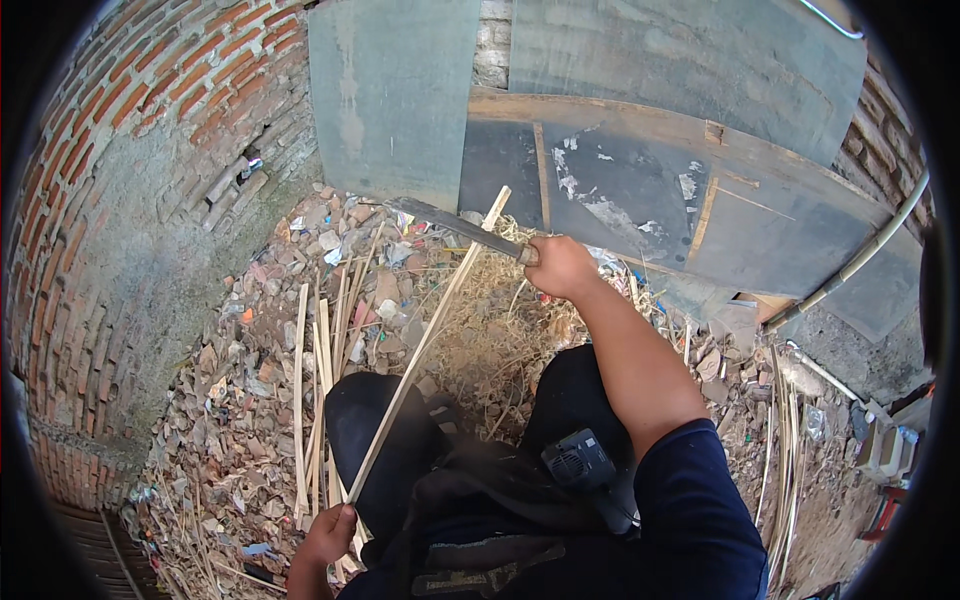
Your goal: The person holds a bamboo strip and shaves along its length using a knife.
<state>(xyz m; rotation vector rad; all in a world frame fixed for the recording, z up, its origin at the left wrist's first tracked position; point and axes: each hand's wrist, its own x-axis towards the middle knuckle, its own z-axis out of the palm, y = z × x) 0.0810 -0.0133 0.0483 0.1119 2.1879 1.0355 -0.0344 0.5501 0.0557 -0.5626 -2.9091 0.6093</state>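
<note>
- The left hand has its grip closed on the low end of a bamboo strip.
- The right hand grips a machete by its handle.
- Near its top, the slanted bamboo strip crosses the machete.

Head camera: wide fisheye on the wearer's head, upright, looking steeply down
Knees: close below the lens, toward the lower edge
Left hand: low, near the lens
Right hand: farther out, above centre
Grey panels: beyond the hands, at the top, seen aslant
Brick wall: at left, bent by the rim
</note>
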